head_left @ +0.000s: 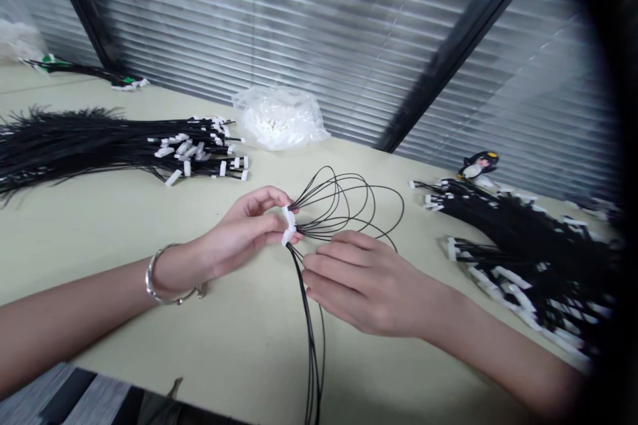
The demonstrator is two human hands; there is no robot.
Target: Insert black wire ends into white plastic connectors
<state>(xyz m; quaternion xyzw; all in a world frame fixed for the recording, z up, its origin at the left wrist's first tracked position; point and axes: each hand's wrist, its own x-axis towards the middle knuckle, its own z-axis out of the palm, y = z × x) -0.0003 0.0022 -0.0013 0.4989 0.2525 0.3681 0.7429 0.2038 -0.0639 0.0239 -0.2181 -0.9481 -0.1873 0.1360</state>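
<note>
White plastic connectors sit pinched between the thumb and fingers of my left hand, which wears a silver bracelet. Thin black wires loop out to the right from these connectors and curve back. More black wires hang from the lower end, down over the table's front. Close by on the right, my right hand has its fingers curled together at the wires just beside the connectors. Its thumb and fingertips are hidden behind the hand, so what exactly it grips is hard to see.
A thick bundle of black wires with white connectors lies at the left. Behind it rests a clear bag of small white parts. Finished-looking harness bundles and a penguin figure are at the right. Window blinds border the table.
</note>
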